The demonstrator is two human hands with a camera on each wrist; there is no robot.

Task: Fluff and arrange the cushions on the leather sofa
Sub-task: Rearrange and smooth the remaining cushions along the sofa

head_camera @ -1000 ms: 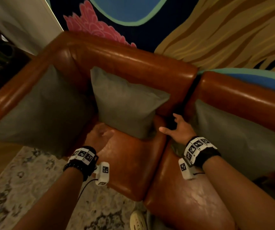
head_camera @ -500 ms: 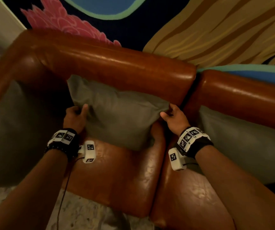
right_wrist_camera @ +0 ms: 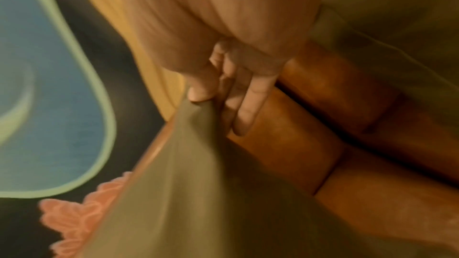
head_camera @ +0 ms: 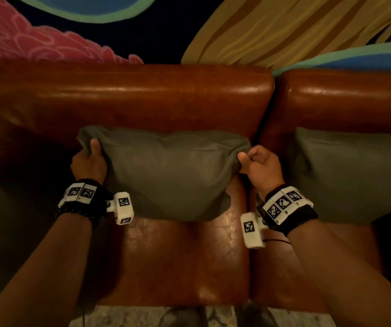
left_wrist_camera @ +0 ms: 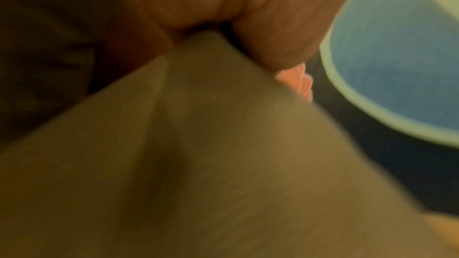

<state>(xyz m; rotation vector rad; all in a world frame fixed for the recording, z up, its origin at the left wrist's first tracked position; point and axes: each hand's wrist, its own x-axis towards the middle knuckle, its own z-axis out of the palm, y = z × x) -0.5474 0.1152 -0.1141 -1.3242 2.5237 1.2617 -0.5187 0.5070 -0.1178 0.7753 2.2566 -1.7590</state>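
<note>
Centre frame: left hand (head_camera: pixel 88 162) and right hand (head_camera: pixel 261 165) each pinch an upper corner of grey cushion (head_camera: pixel 170 175). Second cushion (head_camera: pixel 350 173) just beside, right; sofa (head_camera: pixel 142 95) backrest directly behind.

Both forearms reach forward from the near edge, roughly parallel, each wrist wearing a black band with white marker blocks. The left hand (head_camera: pixel 88 162) is curled, thumb up, pinching grey fabric at the far left. The right hand (head_camera: pixel 261 165) is fisted, thumb pressed leftward, apparently pinching fabric too; its fingers (right_wrist_camera: pixel 244 109) blur in the wrist view.
</note>
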